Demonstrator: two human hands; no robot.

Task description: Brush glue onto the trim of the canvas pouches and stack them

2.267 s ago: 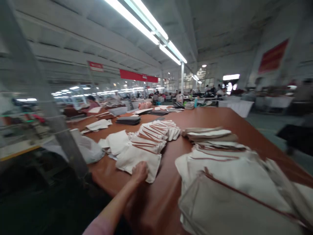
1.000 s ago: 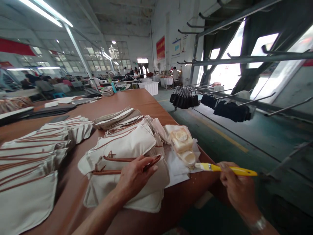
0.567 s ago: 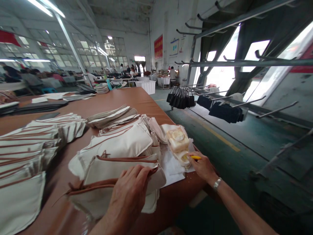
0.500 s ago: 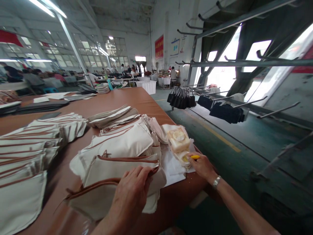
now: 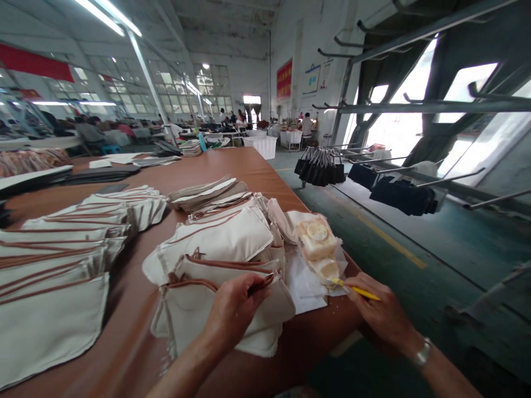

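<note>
My left hand (image 5: 235, 304) pinches the brown-trimmed edge of a cream fabric bag piece (image 5: 188, 315), lifting that corner above the pieces under it. In my right hand (image 5: 384, 312) is a yellow-handled brush (image 5: 364, 292), whose tip is close to the front end of a pale, crusted container (image 5: 326, 268) at the table's right edge. What the container holds is hard to make out. White paper (image 5: 305, 290) lies beneath it. More cream pieces with brown trim are heaped in a pile (image 5: 224, 235) just beyond my left hand.
A long fanned row of cream pieces (image 5: 53, 309) covers the left of the brown table (image 5: 232, 163). Grey and dark sheets (image 5: 99, 175) lie farther back. Beyond the right edge stands a metal rack (image 5: 415, 108) with protruding hooks and hanging black bags (image 5: 319, 168). People sit in the distance.
My right hand has drawn back toward me and to the right with the brush, away from the container. My left hand has turned the held edge upward. The view has swung slightly left.
</note>
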